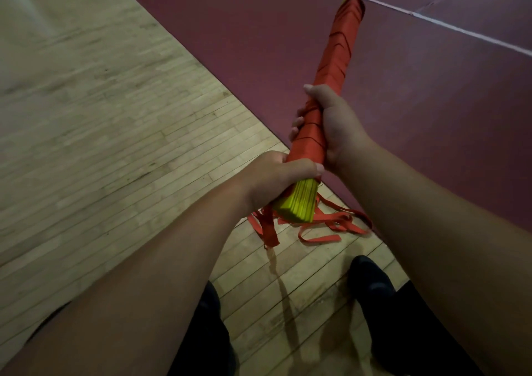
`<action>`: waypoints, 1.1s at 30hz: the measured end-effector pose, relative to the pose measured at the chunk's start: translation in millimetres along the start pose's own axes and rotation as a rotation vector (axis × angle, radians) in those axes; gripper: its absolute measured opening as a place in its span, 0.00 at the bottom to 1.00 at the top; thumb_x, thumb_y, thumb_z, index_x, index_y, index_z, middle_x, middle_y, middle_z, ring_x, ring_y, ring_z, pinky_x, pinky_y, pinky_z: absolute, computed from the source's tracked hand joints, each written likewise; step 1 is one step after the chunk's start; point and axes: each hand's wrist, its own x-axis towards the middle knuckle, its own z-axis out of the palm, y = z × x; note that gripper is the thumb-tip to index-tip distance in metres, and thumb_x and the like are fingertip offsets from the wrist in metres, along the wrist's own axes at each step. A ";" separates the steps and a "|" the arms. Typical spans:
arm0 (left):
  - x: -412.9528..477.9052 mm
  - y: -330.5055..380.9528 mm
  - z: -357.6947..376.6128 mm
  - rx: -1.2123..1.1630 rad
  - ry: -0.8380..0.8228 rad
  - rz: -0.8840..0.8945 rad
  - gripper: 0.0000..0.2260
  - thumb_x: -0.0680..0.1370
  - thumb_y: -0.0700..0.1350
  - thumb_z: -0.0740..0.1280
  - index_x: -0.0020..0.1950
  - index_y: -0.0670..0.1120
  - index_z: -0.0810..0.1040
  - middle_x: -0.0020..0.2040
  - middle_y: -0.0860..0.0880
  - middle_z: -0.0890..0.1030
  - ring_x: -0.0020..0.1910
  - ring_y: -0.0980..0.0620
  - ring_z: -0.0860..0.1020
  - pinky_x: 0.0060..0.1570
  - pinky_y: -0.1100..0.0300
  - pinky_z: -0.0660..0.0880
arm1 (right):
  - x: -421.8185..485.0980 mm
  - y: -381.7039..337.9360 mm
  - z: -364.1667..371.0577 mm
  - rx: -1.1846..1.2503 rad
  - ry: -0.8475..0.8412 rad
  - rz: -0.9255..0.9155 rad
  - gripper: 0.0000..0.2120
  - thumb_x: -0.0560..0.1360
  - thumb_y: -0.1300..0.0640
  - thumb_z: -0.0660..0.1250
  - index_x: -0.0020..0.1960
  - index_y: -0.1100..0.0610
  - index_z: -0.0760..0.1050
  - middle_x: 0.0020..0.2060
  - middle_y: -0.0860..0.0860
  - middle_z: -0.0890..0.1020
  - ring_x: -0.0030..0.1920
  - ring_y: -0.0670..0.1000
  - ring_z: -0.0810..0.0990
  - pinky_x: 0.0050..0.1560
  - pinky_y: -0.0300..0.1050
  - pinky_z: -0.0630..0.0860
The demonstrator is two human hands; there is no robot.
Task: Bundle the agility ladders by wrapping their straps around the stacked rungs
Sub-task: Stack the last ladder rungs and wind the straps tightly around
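A long bundle of stacked yellow rungs is wrapped along most of its length in red-orange strap and points away from me over the floor. My left hand grips the bundle near its bare yellow near end, thumb across the top. Just beyond it my right hand grips the wrapped middle, fingers curled round it. Loose red strap hangs from the near end and trails in loops on the floor.
Pale wooden floorboards lie to the left and below. A dark red court surface with a white line fills the right and far side. My dark-clad legs and a black shoe are at the bottom.
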 end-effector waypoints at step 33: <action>-5.2 6.4 -18.9 -0.099 -0.208 0.100 0.11 0.79 0.49 0.73 0.56 0.43 0.82 0.42 0.49 0.86 0.38 0.53 0.85 0.40 0.62 0.81 | -5.8 -5.7 -7.6 0.256 -0.221 0.037 0.17 0.79 0.50 0.73 0.61 0.59 0.75 0.48 0.56 0.87 0.40 0.52 0.87 0.40 0.47 0.84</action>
